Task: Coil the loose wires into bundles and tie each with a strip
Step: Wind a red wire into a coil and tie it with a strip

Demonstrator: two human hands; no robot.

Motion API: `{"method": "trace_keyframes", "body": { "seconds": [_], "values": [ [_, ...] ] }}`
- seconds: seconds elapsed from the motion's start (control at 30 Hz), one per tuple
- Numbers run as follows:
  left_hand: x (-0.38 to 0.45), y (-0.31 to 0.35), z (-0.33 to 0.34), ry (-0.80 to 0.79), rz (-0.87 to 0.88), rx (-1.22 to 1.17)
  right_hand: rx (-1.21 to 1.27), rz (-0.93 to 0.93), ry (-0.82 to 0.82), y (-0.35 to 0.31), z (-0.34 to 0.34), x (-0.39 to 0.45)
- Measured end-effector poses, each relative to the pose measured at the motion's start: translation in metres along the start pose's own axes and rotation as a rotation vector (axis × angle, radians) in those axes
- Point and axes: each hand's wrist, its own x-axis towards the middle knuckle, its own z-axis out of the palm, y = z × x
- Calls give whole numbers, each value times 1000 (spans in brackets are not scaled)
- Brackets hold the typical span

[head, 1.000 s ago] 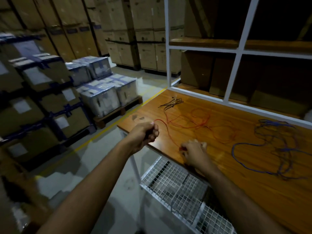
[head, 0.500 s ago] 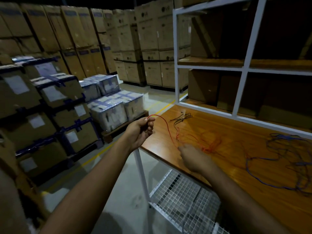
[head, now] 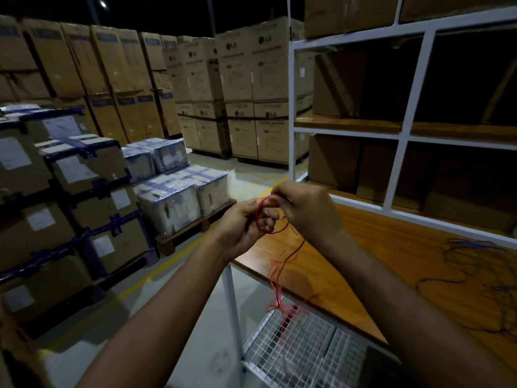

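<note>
**Red wire looped at the left hand, pinched by the right**

Red wire (head: pixel 258 217) wound in a small loop around the fingers of the left hand (head: pixel 246 224), fingers curled round that loop. Right hand (head: pixel 306 210) raised just beside the left, touching it at the fingertips, thumb and forefinger pinching the same wire at the top of the loop. Both hands held up off the wooden tabletop (head: pixel 391 264), above its near left corner.

From below the hands, loose remainder of the wire hanging down past the table edge, blurred, trailing in front of the white wire-mesh shelf (head: pixel 302 351) underneath. Exact count of turns on the left fingers not readable in the dim light.

To the right of the right hand, well apart, blue wire (head: pixel 481 287) lying uncoiled in a loose tangle on the tabletop, untouched by either hand.

Beyond the right hand, white metal shelving frame (head: pixel 407 113) rising from the back of the table, dark compartments holding cardboard boxes. To the left of the left hand, further off, plastic-wrapped cartons (head: pixel 179 197) on a wooden pallet (head: pixel 193 231), strapped boxes stacked nearer the left border, and tall brown cartons (head: pixel 251 88) stacked along the far side of the floor. Yellow floor line (head: pixel 156 273) running below the left forearm.
</note>
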Motion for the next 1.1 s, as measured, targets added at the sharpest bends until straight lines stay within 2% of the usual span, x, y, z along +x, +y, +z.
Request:
{"method": "trace_keyframes", "body": {
  "seconds": [0.1,0.23,0.33,0.4,0.47,0.57,0.67,0.73,0.83,0.9,0.97,1.03,1.1],
  "values": [
    [-2,9,-5,-9,-33,-56,83,211,30,2,1,11],
    [-10,19,-4,-82,-37,9,126,395,-68,3,5,17],
    [-11,26,-8,-129,-36,-33,498,549,-189,4,5,14],
    [-11,28,-8,-176,-58,-120,820,689,-345,10,4,6],
    [-12,31,-7,-195,-67,-220,1039,782,-539,23,9,-11],
    [-11,35,-6,-188,-44,-319,1163,816,-712,39,20,-44],
    [-9,38,-6,-158,-14,-370,1231,939,-653,37,29,-69],
    [-7,38,-5,-126,9,-379,1103,1018,-517,24,32,-76],
    [-4,38,2,-77,50,-344,740,1052,-311,-2,38,-76],
    [-2,37,6,-42,78,-299,346,887,-397,-20,34,-66],
    [0,35,11,-5,106,-234,51,642,-591,-35,24,-55],
    [2,33,12,37,136,-126,-35,405,-768,-50,3,-40],
    [3,31,13,84,157,-11,-6,221,-848,-64,-23,-22]
  ]
}}
